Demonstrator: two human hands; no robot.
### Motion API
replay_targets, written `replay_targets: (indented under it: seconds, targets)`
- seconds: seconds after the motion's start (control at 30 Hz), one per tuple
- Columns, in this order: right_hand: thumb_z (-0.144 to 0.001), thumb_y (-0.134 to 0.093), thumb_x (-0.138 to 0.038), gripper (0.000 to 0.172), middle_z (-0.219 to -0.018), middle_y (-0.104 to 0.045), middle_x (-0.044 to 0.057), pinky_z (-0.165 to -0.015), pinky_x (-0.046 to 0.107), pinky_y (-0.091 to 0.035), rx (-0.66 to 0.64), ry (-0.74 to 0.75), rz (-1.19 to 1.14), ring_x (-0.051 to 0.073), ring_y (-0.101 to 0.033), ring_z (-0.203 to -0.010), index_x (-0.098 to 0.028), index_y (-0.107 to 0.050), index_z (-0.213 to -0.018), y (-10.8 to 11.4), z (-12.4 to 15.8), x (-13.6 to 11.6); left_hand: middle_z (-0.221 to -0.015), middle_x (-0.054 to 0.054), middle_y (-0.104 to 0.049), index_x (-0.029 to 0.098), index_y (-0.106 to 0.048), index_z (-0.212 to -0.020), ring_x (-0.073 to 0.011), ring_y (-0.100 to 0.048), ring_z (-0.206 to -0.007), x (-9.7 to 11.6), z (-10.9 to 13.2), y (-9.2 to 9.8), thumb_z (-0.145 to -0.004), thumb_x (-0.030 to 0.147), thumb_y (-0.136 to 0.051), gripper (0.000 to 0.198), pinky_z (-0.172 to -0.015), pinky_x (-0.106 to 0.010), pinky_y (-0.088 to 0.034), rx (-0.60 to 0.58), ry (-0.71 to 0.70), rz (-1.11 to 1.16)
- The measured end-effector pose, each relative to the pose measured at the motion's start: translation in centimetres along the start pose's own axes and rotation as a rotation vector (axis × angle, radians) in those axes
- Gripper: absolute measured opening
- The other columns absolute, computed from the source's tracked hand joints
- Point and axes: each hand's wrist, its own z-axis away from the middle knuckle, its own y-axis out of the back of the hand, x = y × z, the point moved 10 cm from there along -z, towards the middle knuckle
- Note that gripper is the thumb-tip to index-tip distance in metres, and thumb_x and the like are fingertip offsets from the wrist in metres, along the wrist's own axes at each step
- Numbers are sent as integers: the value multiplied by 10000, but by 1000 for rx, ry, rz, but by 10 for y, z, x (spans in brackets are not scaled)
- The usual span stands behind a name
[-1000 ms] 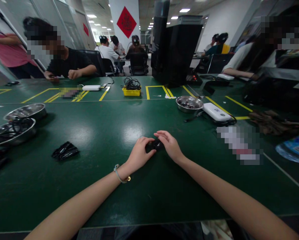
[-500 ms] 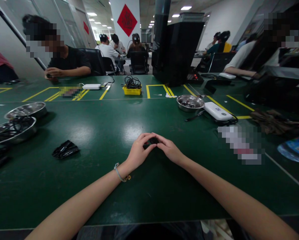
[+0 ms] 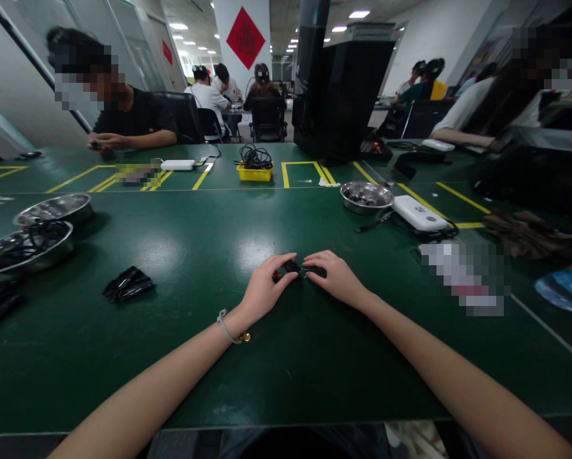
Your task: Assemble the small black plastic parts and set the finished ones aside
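Observation:
My left hand (image 3: 265, 280) pinches a small black object (image 3: 290, 268) between fingers and thumb, low over the green table (image 3: 248, 376); its kind is too small and dark to tell. To the right of it, my right hand (image 3: 338, 278) is apart from the left, fingers and thumb spread. A thin, light glint lies between the object and the right fingertips, perhaps a fine wire. A crumpled piece of shiny black plastic (image 3: 128, 285) rests on the table to the left of my hands.
Two metal bowls (image 3: 61, 245) stand at left, the nearer with black cables. At right are another bowl (image 3: 367, 199) of dark pieces, a white power bank (image 3: 418, 213), brown cloth (image 3: 529, 231) and a bottle (image 3: 565, 287). A yellow box (image 3: 255, 173) stands behind. Two people sit across the table.
My right hand has drawn away to the right from the black object, and its fingers have spread. My left hand still holds the object in nearly the same place.

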Motion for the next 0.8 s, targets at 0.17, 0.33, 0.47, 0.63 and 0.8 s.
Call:
replay_targets:
  seconds: [0.17,0.33,0.47,0.63,0.8]
  targets:
    - [-774,-551,-253,157,-942,-627,55,-730,334,-463,-2,-9,39,192,-537,-874,-192,-662,-867,0,-1,6,-1049,-25,-589,228,-527,-1099,-133,-567,-795,-7,1,9,-797,243,-547,303,-748,-279,-455,0,94,51]
    - [-745,-589,-232,103,-815,-615,35,-620,267,-450,-23,-47,18,128,-539,-670,-185,-680,-737,5,-4,14,-851,-5,-604,209,-558,-1034,-118,-539,-677,-17,12,3,-795,284,-544,251,-651,-253,-439,-183,153,50]
    - [-720,-613,-235,103,-805,-612,30,-586,245,-448,-104,-43,4,104,-530,-602,-186,-691,-767,5,-5,17,-801,4,-592,207,-546,-1046,-127,-540,-702,-14,22,1,-784,291,-563,275,-659,-258,-434,-264,115,8]
    - [-746,-567,-233,132,-759,-632,31,-617,257,-455,-194,-20,77,134,-579,-654,-193,-692,-762,7,-5,18,-980,-31,-597,218,-503,-1127,-153,-554,-815,-6,25,-3,-773,290,-583,370,-737,-296,-446,-296,10,-88]
    - [-696,-561,-180,107,-620,-639,4,-535,245,-422,-318,-124,192,133,-573,-549,-201,-664,-678,5,1,26,-1017,-47,-583,218,-504,-1135,-187,-519,-940,8,28,-13,-769,248,-584,376,-830,-343,-423,-354,-149,-226]
